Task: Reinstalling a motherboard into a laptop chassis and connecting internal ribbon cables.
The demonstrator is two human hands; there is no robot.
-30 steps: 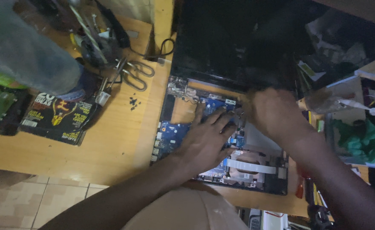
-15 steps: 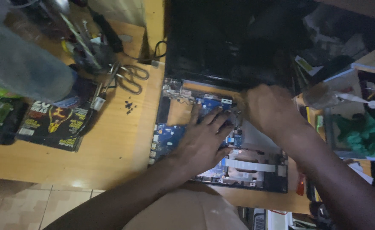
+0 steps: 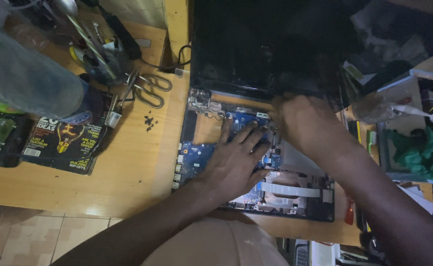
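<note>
The opened laptop base [image 3: 256, 167] lies at the worktop's [image 3: 128, 167] near edge, its blue circuit board partly hidden under both hands. The left hand [image 3: 236, 160] presses flat, fingers spread, gripping nothing. The right hand [image 3: 300, 123] curls over the board's far edge; whether its grip holds anything I cannot tell. A dim tool cup [image 3: 101, 59] holds blurred tools, scissors [image 3: 147, 88] beside it.

The right hand [image 3: 302, 123] hides its fingertips and whatever it touches on the blue circuit board [image 3: 197, 153].
</note>
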